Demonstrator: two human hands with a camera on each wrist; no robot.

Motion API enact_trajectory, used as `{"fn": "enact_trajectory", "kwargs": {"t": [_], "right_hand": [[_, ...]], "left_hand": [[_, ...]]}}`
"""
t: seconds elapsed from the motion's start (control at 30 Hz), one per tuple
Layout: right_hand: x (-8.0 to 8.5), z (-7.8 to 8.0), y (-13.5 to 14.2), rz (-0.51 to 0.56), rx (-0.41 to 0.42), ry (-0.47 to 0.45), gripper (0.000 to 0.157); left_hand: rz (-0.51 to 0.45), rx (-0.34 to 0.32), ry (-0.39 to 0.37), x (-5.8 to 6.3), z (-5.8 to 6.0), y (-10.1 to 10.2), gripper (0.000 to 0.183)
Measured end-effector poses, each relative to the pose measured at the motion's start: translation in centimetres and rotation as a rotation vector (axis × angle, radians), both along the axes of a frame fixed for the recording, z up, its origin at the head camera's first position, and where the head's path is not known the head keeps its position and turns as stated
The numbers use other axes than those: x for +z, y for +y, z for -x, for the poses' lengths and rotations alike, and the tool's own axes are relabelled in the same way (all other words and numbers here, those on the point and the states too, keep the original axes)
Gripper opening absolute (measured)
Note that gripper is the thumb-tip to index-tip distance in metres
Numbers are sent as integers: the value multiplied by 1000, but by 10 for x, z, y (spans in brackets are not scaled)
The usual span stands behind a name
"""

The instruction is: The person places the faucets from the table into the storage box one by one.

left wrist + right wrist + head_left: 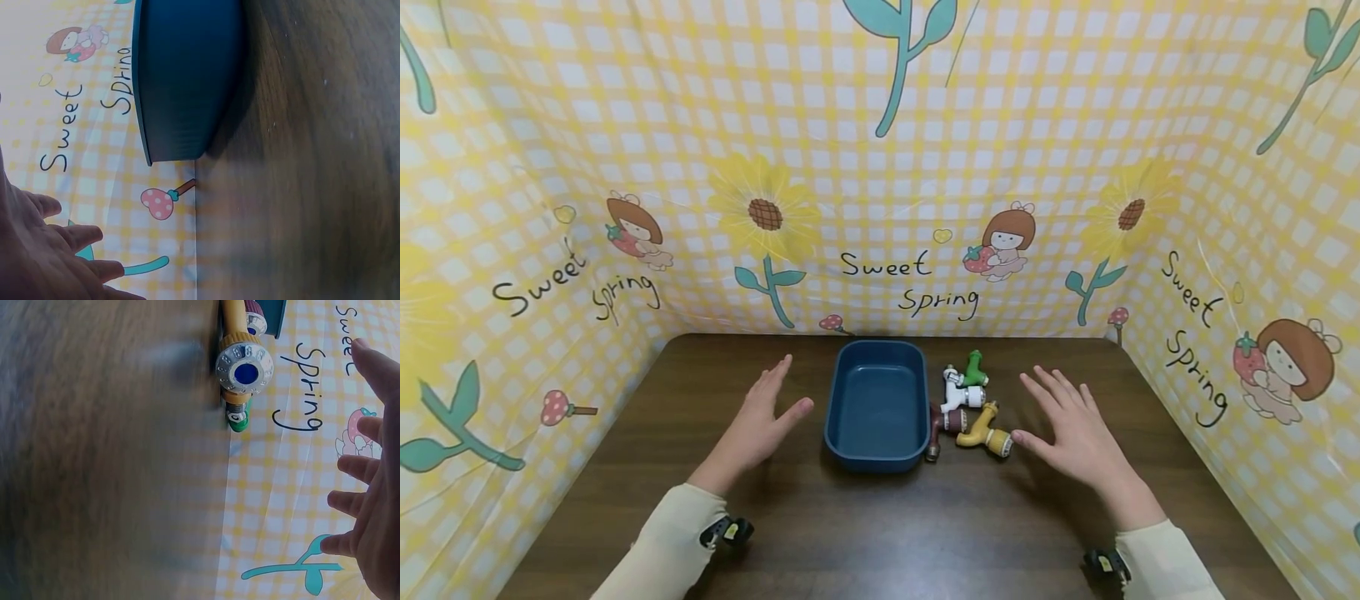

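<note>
Between the two hands sits a blue basin (878, 412) on the worktop (790, 533), its long axis running away from the person. Immediately to its right, and so on the side of the right hand (1067, 427), four taps lie in a loose cluster; the left hand (765, 421) has the basin between itself and them. The right hand is therefore the nearer one, and the yellow tap (979, 429) is its closest neighbour, with the wheel end turned toward that thumb. The right wrist view shows thumb and tap apart.

Farther from the right hand, the maroon tap (953, 421) lies against or just beside the basin's wall; I cannot tell whether they touch. Beyond these two, deeper from both hands, come the white tap (961, 396) and, farthest off, the green tap (974, 369).

Both hands are spread wide, fingers extended and thumbs well away from them, and neither has hold of anything. The left one is nearest the basin's left wall, apart from it.

Counted: one basin; four taps, one of each colour; two hands.
</note>
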State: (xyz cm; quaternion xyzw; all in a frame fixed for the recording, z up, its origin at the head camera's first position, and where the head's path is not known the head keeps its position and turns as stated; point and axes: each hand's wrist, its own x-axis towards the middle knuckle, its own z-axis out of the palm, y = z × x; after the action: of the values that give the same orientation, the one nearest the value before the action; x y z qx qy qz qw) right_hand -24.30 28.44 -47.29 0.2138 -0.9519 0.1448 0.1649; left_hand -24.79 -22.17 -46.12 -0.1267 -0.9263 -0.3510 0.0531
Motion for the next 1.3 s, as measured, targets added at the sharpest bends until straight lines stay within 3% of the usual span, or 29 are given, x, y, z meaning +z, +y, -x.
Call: {"fn": "enact_trajectory", "kwargs": {"t": [0.6, 1.3], "right_hand": [[-3, -3, -7, 33, 3, 37, 88], [-4, -6, -13, 51, -6, 5, 88]], "left_hand": [[-207, 60, -73, -9, -2, 13, 81], [-296, 145, -217, -13, -7, 36, 95]]}}
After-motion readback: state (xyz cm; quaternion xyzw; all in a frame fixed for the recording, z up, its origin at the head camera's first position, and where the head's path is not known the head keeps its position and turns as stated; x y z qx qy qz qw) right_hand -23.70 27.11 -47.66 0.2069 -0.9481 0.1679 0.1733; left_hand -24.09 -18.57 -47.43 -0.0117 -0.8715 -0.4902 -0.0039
